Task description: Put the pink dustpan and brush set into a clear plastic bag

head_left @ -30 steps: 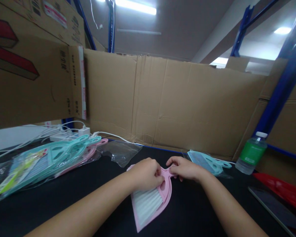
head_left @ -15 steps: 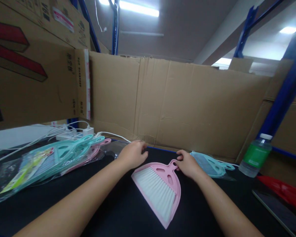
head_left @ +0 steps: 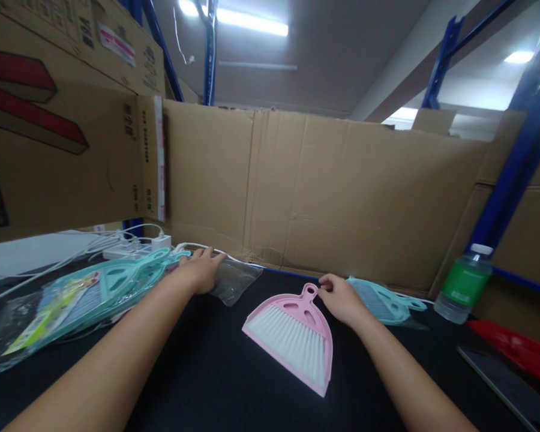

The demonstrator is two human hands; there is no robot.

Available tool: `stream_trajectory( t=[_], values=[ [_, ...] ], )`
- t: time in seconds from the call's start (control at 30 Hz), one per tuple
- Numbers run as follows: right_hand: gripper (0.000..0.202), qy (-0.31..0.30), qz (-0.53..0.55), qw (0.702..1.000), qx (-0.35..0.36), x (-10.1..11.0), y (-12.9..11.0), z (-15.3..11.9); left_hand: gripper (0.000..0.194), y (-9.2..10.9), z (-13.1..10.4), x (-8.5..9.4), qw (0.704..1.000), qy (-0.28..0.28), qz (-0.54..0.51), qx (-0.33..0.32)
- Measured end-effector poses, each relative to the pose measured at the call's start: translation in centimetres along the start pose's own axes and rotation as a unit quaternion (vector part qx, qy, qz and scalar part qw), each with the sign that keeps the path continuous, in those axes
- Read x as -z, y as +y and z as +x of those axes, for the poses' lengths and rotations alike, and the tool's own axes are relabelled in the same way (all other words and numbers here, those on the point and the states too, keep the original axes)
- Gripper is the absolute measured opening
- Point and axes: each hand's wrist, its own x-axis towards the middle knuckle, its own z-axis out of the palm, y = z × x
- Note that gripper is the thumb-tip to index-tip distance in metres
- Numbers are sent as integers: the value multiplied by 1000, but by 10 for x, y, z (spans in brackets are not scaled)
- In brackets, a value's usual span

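The pink dustpan (head_left: 297,336) lies flat on the black bench (head_left: 216,384), a white-bristled brush nested in it, its looped handle pointing away toward the cardboard wall (head_left: 324,192); the right hand (head_left: 342,298) rests at that handle, fingertips pinching or touching the loop, though the view is too soft to tell which; the left hand (head_left: 200,270) is well apart to the left, fingers spread flat and laid on a clear plastic bag (head_left: 234,279) that sits crumpled on the bench just beside the wall; left of that bag lies a heap of bagged teal and pink dustpan sets (head_left: 85,294), overlapping one another; behind the heap a white power strip (head_left: 139,246) and its white cables run along the bench edge; just right of the right hand lies a teal dustpan set (head_left: 382,300) in its wrapper; farther right stands a clear bottle (head_left: 461,282) with a green label and white cap, upright near a blue rack post (head_left: 513,174); a red object (head_left: 517,348) and a dark flat slab (head_left: 504,378) lie at the bench's right edge.
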Motion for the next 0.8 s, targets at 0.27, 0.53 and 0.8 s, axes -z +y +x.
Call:
stream_trajectory(
  t=[0.27, 0.53, 0.8],
  values=[
    [19, -9, -6, 1000, 20, 1, -1, -2, 29, 1, 5, 0, 991, 104, -54, -67],
    [20, 1, -6, 1000, 30, 3, -6, -3, 26, 13, 4, 14, 952, 217, -189, -101],
    [22, 26, -24, 999, 14, 8, -10, -4, 27, 29, 2, 21, 755, 169, -629, -78]
  ],
)
